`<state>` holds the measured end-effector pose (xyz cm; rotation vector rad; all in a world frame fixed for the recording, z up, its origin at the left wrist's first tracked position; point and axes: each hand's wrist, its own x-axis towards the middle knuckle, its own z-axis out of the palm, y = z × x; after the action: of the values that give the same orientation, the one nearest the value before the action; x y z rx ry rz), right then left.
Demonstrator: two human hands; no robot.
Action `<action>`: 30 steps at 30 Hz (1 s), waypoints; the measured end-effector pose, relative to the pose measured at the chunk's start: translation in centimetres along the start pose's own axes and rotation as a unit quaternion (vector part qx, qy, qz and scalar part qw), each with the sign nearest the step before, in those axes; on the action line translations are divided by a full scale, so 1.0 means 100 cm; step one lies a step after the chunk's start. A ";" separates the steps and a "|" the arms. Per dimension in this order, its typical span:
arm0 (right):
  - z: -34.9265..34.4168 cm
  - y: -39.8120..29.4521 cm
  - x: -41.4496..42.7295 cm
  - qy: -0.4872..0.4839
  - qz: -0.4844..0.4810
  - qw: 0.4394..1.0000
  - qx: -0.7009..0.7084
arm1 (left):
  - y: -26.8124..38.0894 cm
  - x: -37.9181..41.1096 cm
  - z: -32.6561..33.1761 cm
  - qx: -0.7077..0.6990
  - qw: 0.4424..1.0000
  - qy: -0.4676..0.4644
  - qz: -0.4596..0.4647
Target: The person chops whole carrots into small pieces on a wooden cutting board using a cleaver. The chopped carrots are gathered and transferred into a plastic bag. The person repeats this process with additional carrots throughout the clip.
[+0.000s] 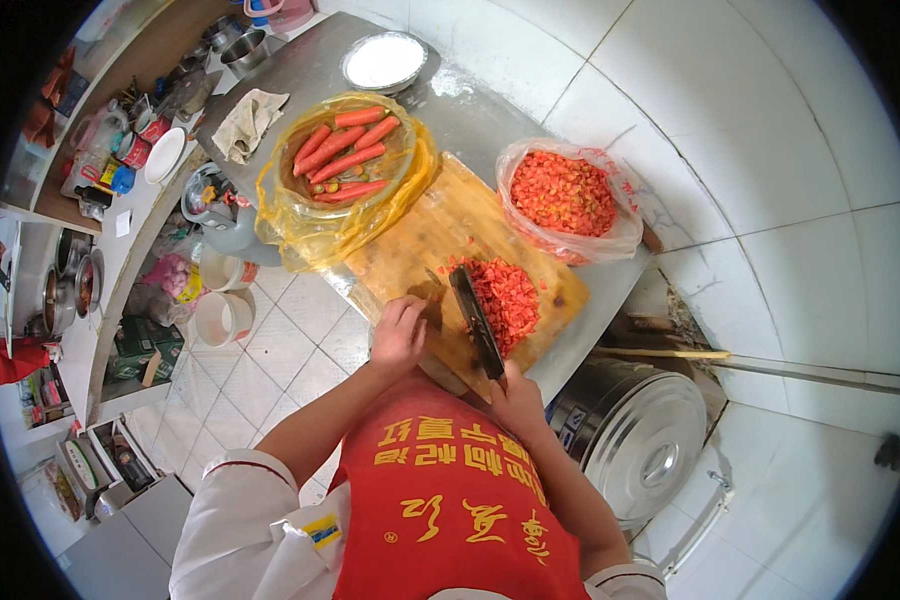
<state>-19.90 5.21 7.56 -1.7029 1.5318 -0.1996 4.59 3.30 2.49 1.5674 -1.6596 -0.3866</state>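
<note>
My right hand (516, 399) grips the handle of a cleaver (475, 319), its dark blade standing along the left side of a heap of diced carrot (506, 300). The heap lies on a wooden cutting board (412, 217). At the board's near left edge is my left hand (399, 335), fingers curled; whether anything is inside them is hidden. Just beyond those fingers lies a small brown scrap (433, 277). Whole peeled carrots (345, 150) fill a bowl lined with a yellow plastic bag (300, 236). To the right, a clear plastic bag (630, 225) holds more diced carrot (562, 191).
A metal table (300, 75) bears a bowl of white powder (385, 61) and a cloth (249, 124). A lidded steel pot (645, 450) stands below right, under a wooden stick (660, 353). Left are a gas cylinder (232, 225), white buckets (223, 319) and a cluttered counter (139, 214).
</note>
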 end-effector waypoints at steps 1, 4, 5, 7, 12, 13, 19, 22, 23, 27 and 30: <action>-0.003 -0.004 -0.002 0.010 -0.011 1.000 -0.024 | 0.008 0.003 -0.008 0.001 1.000 0.004 0.011; -0.016 -0.021 -0.011 0.051 -0.056 0.994 -0.084 | 0.028 0.010 -0.021 0.021 0.997 -0.013 0.079; -0.019 -0.026 -0.012 0.071 -0.080 0.990 -0.094 | 0.035 0.011 -0.019 0.040 0.991 -0.039 0.125; -0.022 -0.028 -0.010 0.095 -0.112 0.982 -0.119 | 0.051 0.014 -0.008 0.075 0.970 -0.117 0.198; -0.020 -0.016 -0.001 0.083 -0.135 0.970 -0.187 | 0.071 0.024 0.038 0.076 0.929 -0.238 0.274; -0.024 -0.018 -0.003 0.081 -0.140 0.969 -0.186 | 0.067 0.025 0.043 0.074 0.931 -0.236 0.269; -0.047 -0.002 -0.018 0.087 -0.178 0.949 -0.246 | 0.059 0.035 0.044 0.146 0.911 -0.319 0.219; -0.065 0.005 -0.032 0.085 -0.181 0.944 -0.262 | 0.061 0.038 0.042 0.131 0.910 -0.340 0.198; -0.072 0.010 -0.036 0.078 -0.173 0.944 -0.269 | 0.060 0.038 0.043 0.122 0.915 -0.335 0.187; -0.104 0.034 -0.051 0.103 -0.152 0.929 -0.321 | 0.039 0.037 0.047 0.092 0.935 -0.308 0.148; -0.117 0.064 -0.050 0.144 -0.088 0.943 -0.285 | 0.021 0.037 0.042 0.092 0.951 -0.253 0.153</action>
<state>-33.05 4.81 13.00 -2.3567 1.7631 -0.1033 0.40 -1.00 2.54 1.3757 -2.3558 -0.5098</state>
